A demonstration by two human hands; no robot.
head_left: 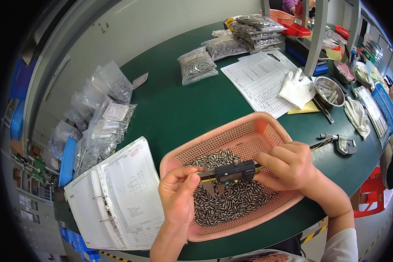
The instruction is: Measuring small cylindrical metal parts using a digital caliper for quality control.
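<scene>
A green table (179, 109) is carrying everything here. An open binder (118, 196) with a drawing page is lying at its left edge, touching a pink basket (249, 126) that is holding a heap of small metal pins (231, 201). Over the basket, the right hand (288, 166) is gripping a digital caliper (231, 172) by its slider end, fingers curled shut around it. The left hand (177, 192) is pinching something at the caliper's jaws between thumb and forefinger; what it pinches is too small to tell.
</scene>
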